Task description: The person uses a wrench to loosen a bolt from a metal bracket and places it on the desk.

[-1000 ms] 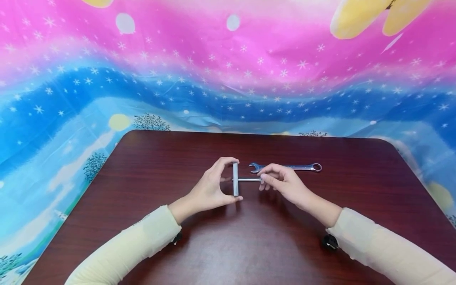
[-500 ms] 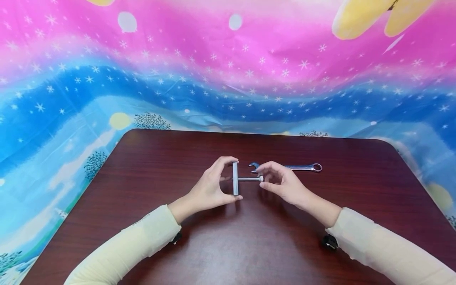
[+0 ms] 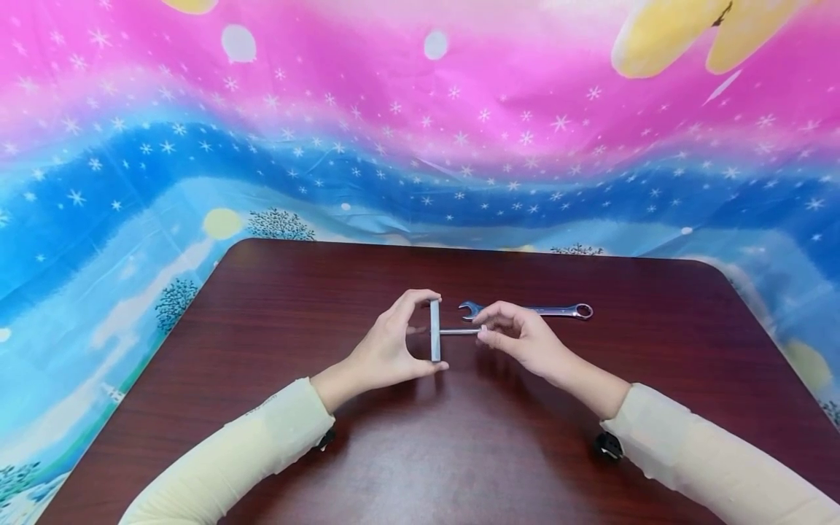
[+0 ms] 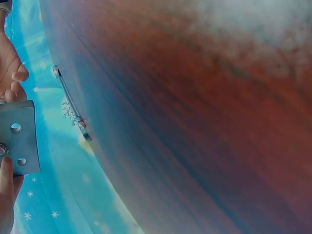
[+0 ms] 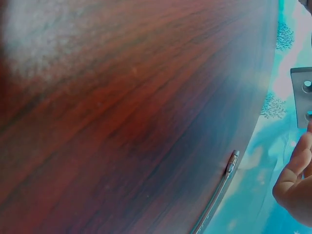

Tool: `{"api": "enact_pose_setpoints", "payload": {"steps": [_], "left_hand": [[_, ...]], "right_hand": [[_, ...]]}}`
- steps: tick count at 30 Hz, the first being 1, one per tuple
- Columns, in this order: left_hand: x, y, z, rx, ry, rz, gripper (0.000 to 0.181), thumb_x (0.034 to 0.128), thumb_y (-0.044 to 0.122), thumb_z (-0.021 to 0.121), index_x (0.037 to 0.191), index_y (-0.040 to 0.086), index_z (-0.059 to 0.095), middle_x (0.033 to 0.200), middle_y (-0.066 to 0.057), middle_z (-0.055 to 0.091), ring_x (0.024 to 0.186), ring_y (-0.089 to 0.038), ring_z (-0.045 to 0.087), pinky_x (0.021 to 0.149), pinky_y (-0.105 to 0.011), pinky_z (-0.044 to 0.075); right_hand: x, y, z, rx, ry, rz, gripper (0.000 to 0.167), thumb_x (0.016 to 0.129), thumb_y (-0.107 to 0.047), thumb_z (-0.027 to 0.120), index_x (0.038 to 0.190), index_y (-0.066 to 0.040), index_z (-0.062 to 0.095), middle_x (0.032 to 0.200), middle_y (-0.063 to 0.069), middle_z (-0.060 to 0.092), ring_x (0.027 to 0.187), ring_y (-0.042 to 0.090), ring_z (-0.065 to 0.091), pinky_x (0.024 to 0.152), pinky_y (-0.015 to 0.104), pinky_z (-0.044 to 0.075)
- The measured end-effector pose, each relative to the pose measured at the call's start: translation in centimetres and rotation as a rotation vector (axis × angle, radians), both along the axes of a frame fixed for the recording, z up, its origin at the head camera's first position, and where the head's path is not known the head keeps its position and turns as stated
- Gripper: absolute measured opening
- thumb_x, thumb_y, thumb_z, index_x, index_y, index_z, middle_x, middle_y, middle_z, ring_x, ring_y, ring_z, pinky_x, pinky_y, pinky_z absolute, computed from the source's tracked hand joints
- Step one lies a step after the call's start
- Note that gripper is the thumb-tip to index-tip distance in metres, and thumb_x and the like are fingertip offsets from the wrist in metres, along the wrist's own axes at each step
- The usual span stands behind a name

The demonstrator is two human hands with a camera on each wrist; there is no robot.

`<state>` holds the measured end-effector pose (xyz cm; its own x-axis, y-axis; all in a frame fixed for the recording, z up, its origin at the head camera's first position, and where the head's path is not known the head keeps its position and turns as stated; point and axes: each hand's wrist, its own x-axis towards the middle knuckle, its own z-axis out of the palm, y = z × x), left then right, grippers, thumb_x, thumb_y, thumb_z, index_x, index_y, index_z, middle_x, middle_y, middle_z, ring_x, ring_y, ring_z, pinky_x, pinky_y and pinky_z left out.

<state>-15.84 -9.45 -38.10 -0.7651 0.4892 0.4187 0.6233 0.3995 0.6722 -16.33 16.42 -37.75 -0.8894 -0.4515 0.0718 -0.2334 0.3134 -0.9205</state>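
My left hand [image 3: 383, 346] grips a grey metal plate [image 3: 435, 332] by its opposite edges, holding it upright above the table. In the left wrist view the plate [image 4: 22, 141] shows round holes, and a left fingertip lies at the bolt's end [image 4: 2, 149]. The bolt [image 3: 459, 332] runs out level from the plate's right face. My right hand [image 3: 525, 339] pinches its head between thumb and fingers, which mostly hide it. Behind the right hand lies a combination wrench [image 3: 564, 311], its middle partly covered by the fingers. The right wrist view catches only part of the plate [image 5: 301, 97].
The dark reddish-brown wooden table [image 3: 420, 452] has rounded far corners. Behind it hangs a pink and blue cloth [image 3: 407, 131] with printed snowflakes. A small dark device [image 3: 609, 446] sits under the right sleeve's cuff.
The right thumb and fingers parted from the bolt's head half a second ago, leaving it in view, and have closed on it again. The left hand and plate stay nearly still.
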Motion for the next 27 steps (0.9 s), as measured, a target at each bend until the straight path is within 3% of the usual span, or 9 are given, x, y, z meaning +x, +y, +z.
{"api": "enact_pose_setpoints", "payload": {"steps": [4,11,17,24,27], "left_hand": [[-0.07,0.01,-0.02,0.004,-0.011,0.000,0.090,0.0665,0.019,0.092,0.139,0.014,0.040,0.135,-0.001,0.051,0.125,-0.016,0.053,0.088,-0.035,0.059],[-0.16,0.14,-0.29,-0.012,-0.010,-0.005,0.089,0.0670,0.021,0.092,0.139,0.014,0.040,0.136,-0.007,0.052,0.125,-0.015,0.053,0.089,-0.031,0.059],[-0.17,0.46,-0.19,-0.011,-0.005,-0.012,0.090,0.0669,0.022,0.093,0.139,0.014,0.039,0.136,-0.005,0.051,0.125,-0.017,0.053,0.087,-0.034,0.059],[-0.13,0.56,-0.22,-0.017,-0.006,-0.018,0.090,0.0661,0.020,0.093,0.139,0.014,0.040,0.135,-0.002,0.050,0.124,-0.016,0.053,0.087,-0.034,0.059],[-0.15,0.54,-0.22,-0.009,-0.021,-0.021,0.090,0.0663,0.019,0.093,0.139,0.015,0.040,0.134,-0.001,0.050,0.124,-0.016,0.052,0.087,-0.036,0.059]], "right_hand": [[-0.05,0.06,0.01,0.038,0.049,0.014,0.030,0.091,-0.005,0.069,0.120,-0.001,0.063,0.110,0.018,0.066,0.084,0.016,0.061,0.069,0.027,0.051],[-0.23,0.43,0.16,0.031,-0.079,0.012,0.023,0.100,-0.015,0.059,0.120,-0.003,0.063,0.095,0.016,0.072,0.085,0.037,0.065,0.072,0.038,0.058],[-0.39,0.60,-0.01,0.035,-0.058,-0.028,0.021,0.102,-0.016,0.056,0.114,-0.002,0.065,0.087,0.015,0.072,0.078,0.033,0.065,0.063,0.034,0.054],[-0.43,0.79,-0.19,0.048,0.019,-0.005,0.027,0.091,-0.003,0.068,0.118,-0.001,0.063,0.105,0.019,0.068,0.087,0.018,0.064,0.076,0.030,0.054],[-0.42,0.86,-0.14,0.047,-0.027,0.017,0.029,0.093,-0.006,0.066,0.121,-0.001,0.061,0.104,0.020,0.070,0.088,0.026,0.066,0.077,0.034,0.056]]}}
